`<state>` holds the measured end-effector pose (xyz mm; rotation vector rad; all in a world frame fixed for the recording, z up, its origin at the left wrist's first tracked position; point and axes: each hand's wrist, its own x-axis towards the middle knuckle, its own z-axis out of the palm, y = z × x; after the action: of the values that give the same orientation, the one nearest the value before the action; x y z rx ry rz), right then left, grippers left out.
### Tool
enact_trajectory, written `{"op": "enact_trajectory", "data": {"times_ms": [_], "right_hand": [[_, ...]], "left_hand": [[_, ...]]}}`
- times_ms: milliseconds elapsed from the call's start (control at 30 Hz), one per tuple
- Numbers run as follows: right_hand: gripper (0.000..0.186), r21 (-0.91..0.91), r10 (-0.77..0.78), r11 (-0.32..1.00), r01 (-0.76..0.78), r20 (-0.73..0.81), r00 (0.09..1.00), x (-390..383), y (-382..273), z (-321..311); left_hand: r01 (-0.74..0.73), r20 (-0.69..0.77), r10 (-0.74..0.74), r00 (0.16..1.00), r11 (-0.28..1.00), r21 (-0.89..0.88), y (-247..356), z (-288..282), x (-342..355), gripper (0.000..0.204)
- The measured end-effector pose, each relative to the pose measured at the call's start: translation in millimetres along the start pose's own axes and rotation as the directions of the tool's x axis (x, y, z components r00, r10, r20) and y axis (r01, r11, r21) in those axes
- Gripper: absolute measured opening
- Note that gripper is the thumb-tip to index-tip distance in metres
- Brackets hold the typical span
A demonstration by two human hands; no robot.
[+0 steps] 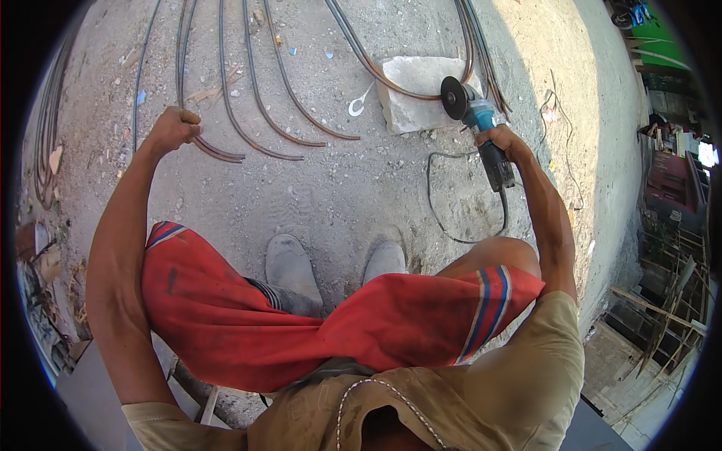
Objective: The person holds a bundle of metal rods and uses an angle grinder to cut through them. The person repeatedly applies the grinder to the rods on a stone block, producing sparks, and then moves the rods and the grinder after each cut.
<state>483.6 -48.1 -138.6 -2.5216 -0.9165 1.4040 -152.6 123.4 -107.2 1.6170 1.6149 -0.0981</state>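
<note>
Rods (pixel 316 143) lay with loose ends, perhaps already cut — one bent bundle (pixel 357 47) across the block (pixel 414 119) seemed remaining; left hand (pixel 177 129) grasped rods, right hand (pixel 500 141) the grinder (pixel 480 115).

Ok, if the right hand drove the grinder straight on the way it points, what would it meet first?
Likely the dark rods at the far right of the pale block, just ahead of the grinder, though depth is unclear.

Over at right, sun brightens the dirt ground (pixel 571 83); the angle grinder (pixel 480 114) sits in shade, a smudge (pixel 519 383) blurs the shirt (pixel 558 323), edges bow.
</note>
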Motion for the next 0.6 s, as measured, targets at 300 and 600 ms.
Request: {"op": "enact_trajectory", "data": {"times_ms": [300,600], "right_hand": [[0.024,0.049,-0.033,0.998,0.032,0.018,0.999,16,-19,0],[0.028,0.005,-0.052,0.999,0.052,-0.034,0.998,18,-28,3]], "left_hand": [[0.007,-0.006,-0.007,1.0,1.0,-0.013,-4,-2,-2,0.039],[0.01,-0.002,-0.01,1.0,1.0,-0.009,-8,0,1,0.039]]}}
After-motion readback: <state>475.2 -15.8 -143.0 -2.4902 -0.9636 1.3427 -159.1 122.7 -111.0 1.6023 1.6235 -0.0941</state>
